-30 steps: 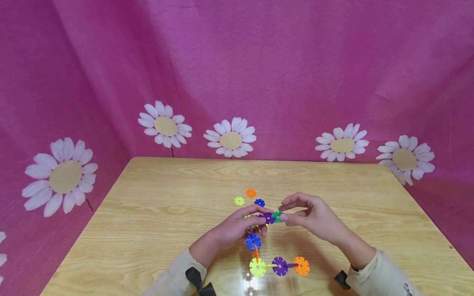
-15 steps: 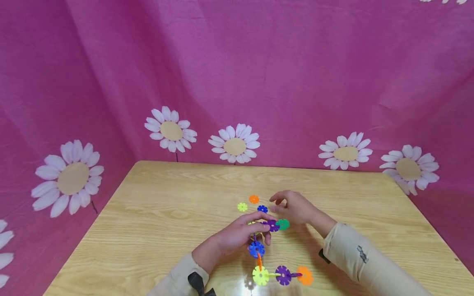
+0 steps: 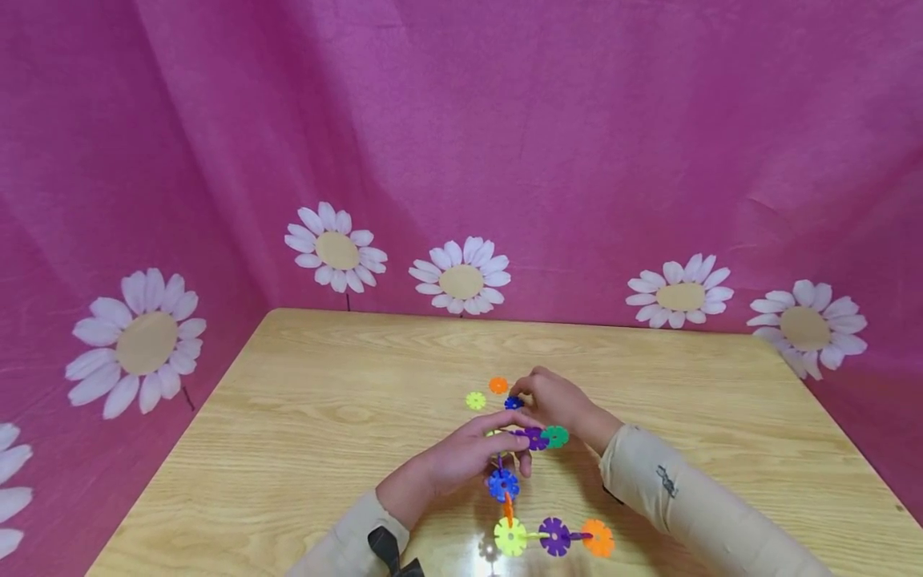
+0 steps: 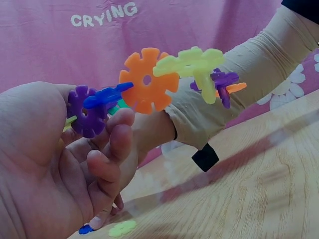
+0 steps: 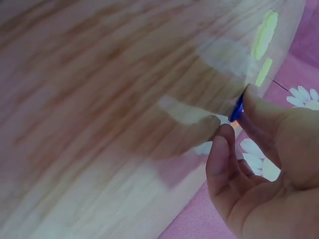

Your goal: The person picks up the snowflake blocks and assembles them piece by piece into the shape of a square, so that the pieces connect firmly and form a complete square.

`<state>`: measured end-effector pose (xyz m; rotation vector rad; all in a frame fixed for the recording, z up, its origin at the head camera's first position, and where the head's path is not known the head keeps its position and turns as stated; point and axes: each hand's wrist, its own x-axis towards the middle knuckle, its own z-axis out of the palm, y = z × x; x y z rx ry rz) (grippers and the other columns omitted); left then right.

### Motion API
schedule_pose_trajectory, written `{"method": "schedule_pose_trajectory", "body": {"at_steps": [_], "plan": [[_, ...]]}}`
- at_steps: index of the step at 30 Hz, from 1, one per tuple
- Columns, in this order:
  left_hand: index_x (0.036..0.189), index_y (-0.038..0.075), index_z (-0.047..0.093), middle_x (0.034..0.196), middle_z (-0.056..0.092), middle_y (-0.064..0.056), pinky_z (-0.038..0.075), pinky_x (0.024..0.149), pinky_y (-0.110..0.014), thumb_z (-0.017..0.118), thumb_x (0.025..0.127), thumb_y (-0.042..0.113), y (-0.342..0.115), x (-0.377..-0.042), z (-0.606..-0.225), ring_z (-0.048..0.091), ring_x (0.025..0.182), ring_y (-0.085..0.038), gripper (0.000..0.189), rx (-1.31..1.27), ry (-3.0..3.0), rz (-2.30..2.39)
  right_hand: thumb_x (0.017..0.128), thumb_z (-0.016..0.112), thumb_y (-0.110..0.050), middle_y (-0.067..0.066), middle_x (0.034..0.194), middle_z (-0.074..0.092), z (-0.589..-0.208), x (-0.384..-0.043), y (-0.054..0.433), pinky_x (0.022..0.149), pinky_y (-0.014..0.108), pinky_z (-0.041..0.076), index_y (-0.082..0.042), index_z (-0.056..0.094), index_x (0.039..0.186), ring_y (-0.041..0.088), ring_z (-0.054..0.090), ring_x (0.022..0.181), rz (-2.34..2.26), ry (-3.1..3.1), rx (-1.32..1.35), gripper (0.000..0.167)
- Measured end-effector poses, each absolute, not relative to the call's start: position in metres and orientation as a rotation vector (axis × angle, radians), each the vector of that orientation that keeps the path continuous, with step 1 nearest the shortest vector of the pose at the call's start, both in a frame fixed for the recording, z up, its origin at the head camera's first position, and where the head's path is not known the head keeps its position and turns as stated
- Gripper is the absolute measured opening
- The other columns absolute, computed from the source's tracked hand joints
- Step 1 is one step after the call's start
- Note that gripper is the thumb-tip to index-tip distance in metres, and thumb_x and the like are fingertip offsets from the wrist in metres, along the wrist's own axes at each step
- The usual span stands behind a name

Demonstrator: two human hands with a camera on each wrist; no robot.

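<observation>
A chain of interlocking notched plastic discs (image 3: 503, 486) hangs from my left hand (image 3: 457, 457), whose thumb and fingers pinch it by a purple disc (image 3: 536, 439). A green disc (image 3: 555, 437) sticks out to the right at that end. Below, the chain bends right through blue, orange, yellow and purple discs to an orange disc (image 3: 598, 538). Farther back, my right hand (image 3: 562, 403) reaches down to the table, thumb and fingertips at the edge of a loose dark blue disc (image 5: 237, 109). The left wrist view shows the chain from the side, with an orange disc (image 4: 167, 82) foremost.
A loose yellow disc (image 3: 475, 401) and a loose orange disc (image 3: 498, 385) lie on the wooden table (image 3: 324, 401) just beyond the hands. A pink curtain (image 3: 548, 144) with printed daisies surrounds the far and left sides.
The right hand has let go of the green disc, which stays joined to the chain, and has moved back and left to the loose blue disc. The left hand keeps its hold.
</observation>
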<state>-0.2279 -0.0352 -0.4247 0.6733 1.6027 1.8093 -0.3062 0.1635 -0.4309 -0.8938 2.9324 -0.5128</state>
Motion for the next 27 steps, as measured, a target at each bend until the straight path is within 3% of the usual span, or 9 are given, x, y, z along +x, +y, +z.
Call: {"method": "schedule_pose_trajectory", "body": {"at_steps": [4,12,19,27], "plan": [[0.133,0.007,0.055,0.082,0.066,0.001,0.045,0.063,-0.023,0.047,0.105,0.022,-0.036,-0.228,-0.425,0.06,0.08,-0.012,0.033,0.685,1.597,1.817,0.081,0.079,-0.008,0.006,0.088,0.072,-0.431,-0.311,0.163,0.08,0.035,0.055,-0.002,0.075,0.099,0.016,0.061,0.081,-0.567,2.895,-0.926,0.019],[0.132,0.008,0.055,0.081,0.067,0.001,0.039,0.052,-0.02,0.047,0.105,0.021,-0.036,-0.225,-0.424,0.055,0.069,-0.011,0.031,0.655,1.585,1.814,0.08,0.081,-0.009,0.005,0.082,0.069,-0.427,-0.31,0.16,0.072,0.03,0.052,-0.004,0.069,0.095,0.015,0.059,0.075,-0.736,2.817,-0.731,0.02],[0.134,0.0,0.051,0.08,0.066,0.002,0.037,0.052,-0.02,0.048,0.104,0.02,-0.036,-0.226,-0.423,0.054,0.069,-0.011,0.036,0.71,1.575,1.829,0.08,0.077,0.0,0.009,0.084,0.073,-0.428,-0.306,0.163,0.066,0.029,0.055,-0.005,0.07,0.094,0.016,0.066,0.075,-0.913,2.824,-0.693,0.017],[0.133,0.004,0.053,0.081,0.066,0.003,0.039,0.055,-0.021,0.048,0.105,0.023,-0.037,-0.227,-0.422,0.057,0.076,-0.011,0.034,0.685,1.601,1.805,0.085,0.07,0.001,0.007,0.086,0.071,-0.428,-0.303,0.174,0.065,0.027,0.056,-0.004,0.074,0.098,0.014,0.065,0.075,-1.144,2.75,-0.599,0.014]]}}
